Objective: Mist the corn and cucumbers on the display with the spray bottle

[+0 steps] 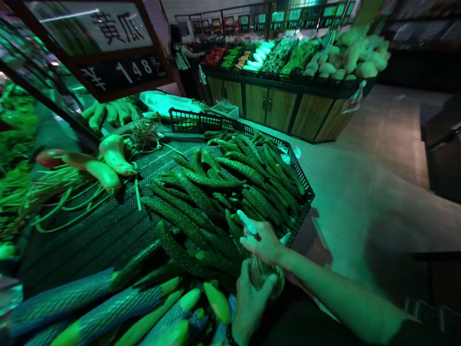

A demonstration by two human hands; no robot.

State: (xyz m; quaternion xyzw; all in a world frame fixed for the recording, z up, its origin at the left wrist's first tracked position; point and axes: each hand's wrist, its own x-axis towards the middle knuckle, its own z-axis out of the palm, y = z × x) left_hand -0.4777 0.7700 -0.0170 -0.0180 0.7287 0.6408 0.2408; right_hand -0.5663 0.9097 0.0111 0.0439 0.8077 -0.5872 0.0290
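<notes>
My right hand (264,243) is closed around a slim white pen-like object (247,223), whose pale end points away over the cucumbers; its kind is not certain. Just below, my left hand (251,300) curls around a clear, shiny plastic item (261,276). Whether that is a bag or a bottle I cannot tell, since my fingers and the dim green light hide much of it. Both hands are close together at the near right edge of a heap of bumpy dark-green cucumbers (201,192), with a dark bracelet on the left wrist.
Netted gourds (90,307) lie at the near left. Pale gourds (117,156) and long beans (68,192) rest on the black mat. A price sign (122,48) overhangs the upper left. A black rack edge (306,185) borders the aisle; a person (183,62) stands by the far vegetable stand (281,103).
</notes>
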